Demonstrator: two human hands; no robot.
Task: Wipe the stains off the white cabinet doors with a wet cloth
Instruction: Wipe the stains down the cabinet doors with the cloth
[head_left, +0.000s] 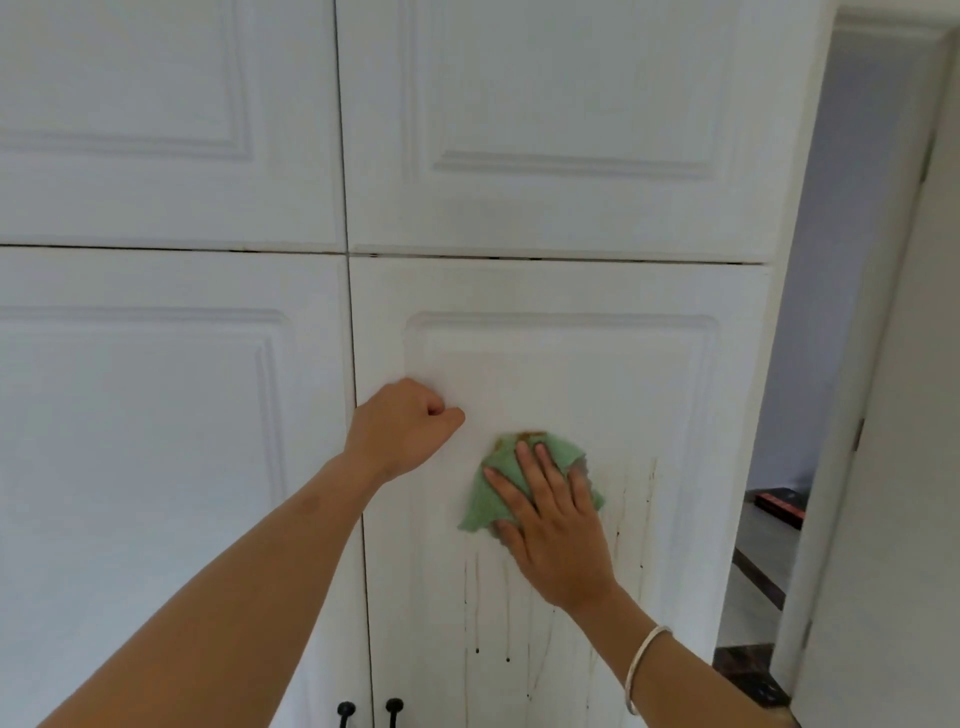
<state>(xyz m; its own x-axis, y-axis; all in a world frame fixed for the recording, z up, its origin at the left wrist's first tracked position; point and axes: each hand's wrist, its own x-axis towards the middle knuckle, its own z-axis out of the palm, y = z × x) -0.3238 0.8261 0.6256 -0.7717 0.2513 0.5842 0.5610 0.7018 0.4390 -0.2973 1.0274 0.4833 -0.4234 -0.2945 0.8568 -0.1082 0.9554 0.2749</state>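
Since drip stains (648, 499) run vert. just below & right of the cloth (480, 512) under my flat-pressing R hand (550, 525), R's nearer; L hand (402, 428) fisted, empty.

No lettering, label, brand mark, number or sign is showing legibly anywhere, neither on the white cabinet doors (571, 364) nor on the green cloth (488, 501).

left hand (402, 428): fingers curled into a fist, thumb out | right hand (550, 525): fingers straight, spread, palm flat
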